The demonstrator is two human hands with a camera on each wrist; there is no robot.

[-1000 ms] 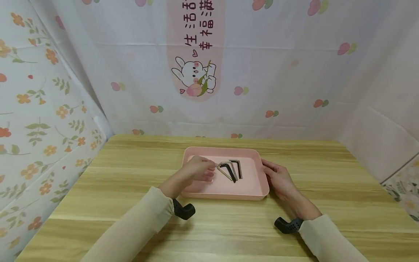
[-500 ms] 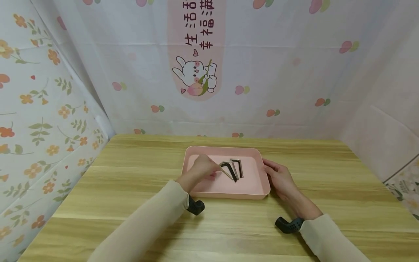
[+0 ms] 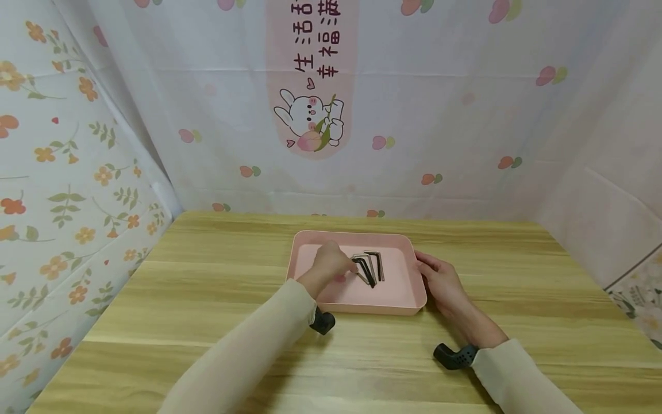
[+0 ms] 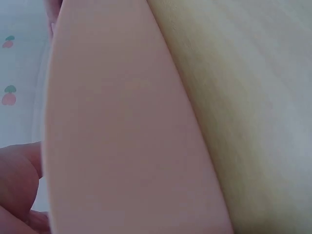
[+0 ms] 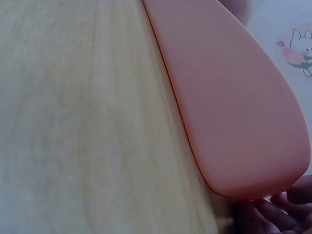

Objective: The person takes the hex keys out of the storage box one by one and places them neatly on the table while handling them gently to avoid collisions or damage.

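A shallow pink tray lies on the table, with several L-shaped hex keys, some black and some metallic, fanned out in it. My left hand reaches over the tray's near side and pinches the leftmost brass-coloured hex key; the fingers cover its bend. In the left wrist view the tray's outer wall hides most of that hand. My right hand grips the tray's right end, thumb at the rim. The right wrist view shows its fingers against the tray's end wall.
A light wood-grain table runs around the tray. Behind it hangs a white curtain with a rabbit print, and a flowered cloth hangs at the left. Each wrist wears a black mount.
My left hand has moved to the right within the tray, its fingertips coming further over the leftmost hex key. The right hand stays at the tray's right end.
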